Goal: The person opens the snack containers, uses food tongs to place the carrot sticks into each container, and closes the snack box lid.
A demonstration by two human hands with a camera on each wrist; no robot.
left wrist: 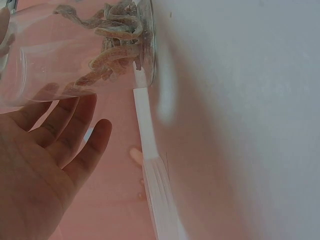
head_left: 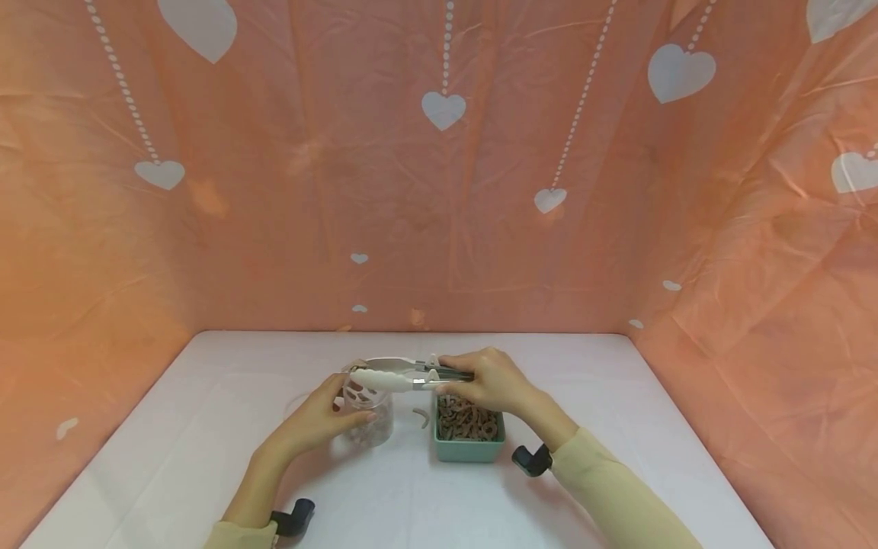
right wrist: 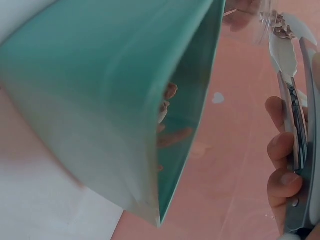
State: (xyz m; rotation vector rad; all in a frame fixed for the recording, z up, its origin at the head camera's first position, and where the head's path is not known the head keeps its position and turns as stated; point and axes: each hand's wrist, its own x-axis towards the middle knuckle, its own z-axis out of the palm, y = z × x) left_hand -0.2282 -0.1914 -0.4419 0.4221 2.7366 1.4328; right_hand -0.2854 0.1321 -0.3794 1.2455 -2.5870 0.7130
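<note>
My left hand [head_left: 321,415] holds a clear jar [head_left: 373,433] upright on the table, thumb in front and fingers round the far side. Brown dried strips [left wrist: 116,42] lie at the jar's bottom in the left wrist view. With my right hand [head_left: 495,383] I grip metal tongs with white scalloped tips [head_left: 384,380]. The tips reach over the jar's mouth with several brown bits [right wrist: 284,31] between them. Below the right hand stands a green box [head_left: 469,452], filled with brown strips [head_left: 468,419]; the hand hides its far edge.
One loose curved strip [head_left: 421,417] lies on the white table [head_left: 411,496] between jar and box. A clear round rim [head_left: 293,402] shows behind the left hand. Orange cloth with white hearts [head_left: 384,191] encloses the table at the back and both sides.
</note>
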